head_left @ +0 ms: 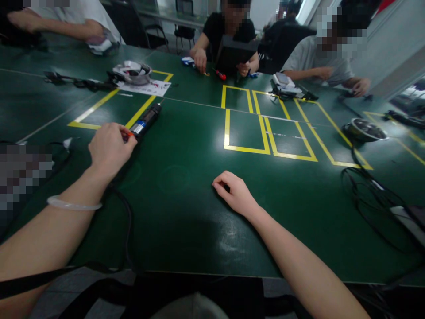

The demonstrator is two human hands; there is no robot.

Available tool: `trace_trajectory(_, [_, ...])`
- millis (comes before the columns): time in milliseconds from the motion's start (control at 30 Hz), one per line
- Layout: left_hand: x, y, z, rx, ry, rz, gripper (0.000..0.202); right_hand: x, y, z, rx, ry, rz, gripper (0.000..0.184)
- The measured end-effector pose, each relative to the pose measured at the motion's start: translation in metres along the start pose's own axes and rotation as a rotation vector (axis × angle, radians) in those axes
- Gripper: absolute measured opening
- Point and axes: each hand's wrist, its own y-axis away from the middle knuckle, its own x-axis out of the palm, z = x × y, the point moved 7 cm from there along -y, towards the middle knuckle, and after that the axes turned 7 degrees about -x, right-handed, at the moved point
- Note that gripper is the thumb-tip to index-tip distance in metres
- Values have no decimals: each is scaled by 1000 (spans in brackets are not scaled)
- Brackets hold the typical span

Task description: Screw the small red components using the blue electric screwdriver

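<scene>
My left hand (112,147), with a pale bangle (75,204) at its wrist, is closed on the near end of a black electric screwdriver (146,120). The screwdriver lies slanted over the green table (186,212), a blue and white label on its body and a thin bit pointing away from me. Something orange-red shows at my fingertips. A dark cable (128,221) runs down toward the table's near edge. My right hand (234,191) rests on the table with fingers curled and thumb and forefinger together; nothing is visible in it.
Yellow tape rectangles (247,150) mark the table. A white bundle of parts (131,71) sits on paper at far left. At right are a round metal-rimmed part (365,129) and loose black cables (368,186). Several people sit across the table, one holding a dark panel (234,53).
</scene>
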Motion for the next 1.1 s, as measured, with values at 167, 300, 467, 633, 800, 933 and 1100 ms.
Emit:
trace_trajectory(167, [-16, 21, -30, 148, 236, -30, 40, 0, 0, 0, -4, 0, 0, 11])
trace_trajectory(300, [-14, 58, -77, 436, 533, 231, 36, 0, -1, -1, 9, -46, -27, 11])
trace_trajectory(467, [-5, 110, -119, 673, 680, 537, 30, 1, -1, -2, 65, -227, -63, 7])
trace_trajectory(633, [-7, 148, -140, 1000, 643, 499, 19, 13, 0, -1, 163, -481, -47, 13])
trace_trajectory(800, [-7, 162, -142, 1107, 571, 395, 16, 20, 0, 3, 162, -552, 1, 16])
trace_trajectory(933, [-7, 166, -143, 1128, 530, 345, 13, 20, 0, 4, 140, -545, 29, 14])
trace_trajectory(1100, [-4, 168, -142, 1120, 536, 377, 17, 16, 0, 10, 15, -414, 34, 5])
